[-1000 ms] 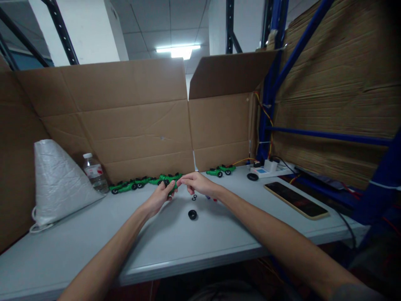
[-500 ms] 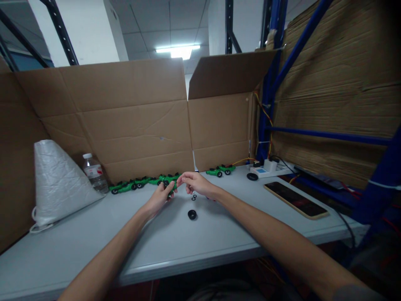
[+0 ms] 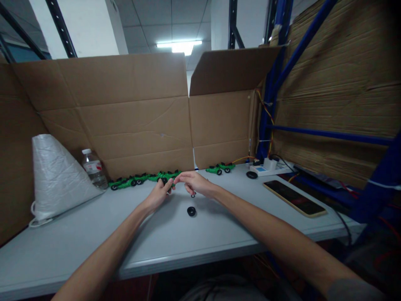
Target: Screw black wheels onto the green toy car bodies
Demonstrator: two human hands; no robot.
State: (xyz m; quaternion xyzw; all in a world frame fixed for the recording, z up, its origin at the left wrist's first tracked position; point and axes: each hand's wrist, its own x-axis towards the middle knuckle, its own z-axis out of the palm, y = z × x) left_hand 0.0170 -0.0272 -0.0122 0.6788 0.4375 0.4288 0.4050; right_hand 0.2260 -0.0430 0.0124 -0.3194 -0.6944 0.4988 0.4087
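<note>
My left hand (image 3: 156, 195) is closed around a green toy car (image 3: 173, 184), with a black wheel (image 3: 164, 181) showing near the thumb. Most of this car is hidden by the fingers. My right hand (image 3: 196, 184) meets it from the right, its index finger reaching to the car's end and the other fingers curled. Whatever sits between the right fingertips is too small to make out. Just below the right fingers lies a small black ring (image 3: 193, 195). Closer to me on the white table (image 3: 169, 238) rests a loose black wheel (image 3: 191, 211).
Several green toy cars (image 3: 125, 183) line the cardboard wall (image 3: 140, 125), and more green cars (image 3: 221, 168) stand right of the hands. A white bag (image 3: 59, 179) and water bottle (image 3: 94, 169) are left. On the right are a phone (image 3: 294, 198), black disc (image 3: 252, 174) and power strip (image 3: 271, 167).
My right fingers have shifted slightly left and down, with the index finger straighter against the car. One of the two small rings is now out of sight near them. The view tilts slightly.
</note>
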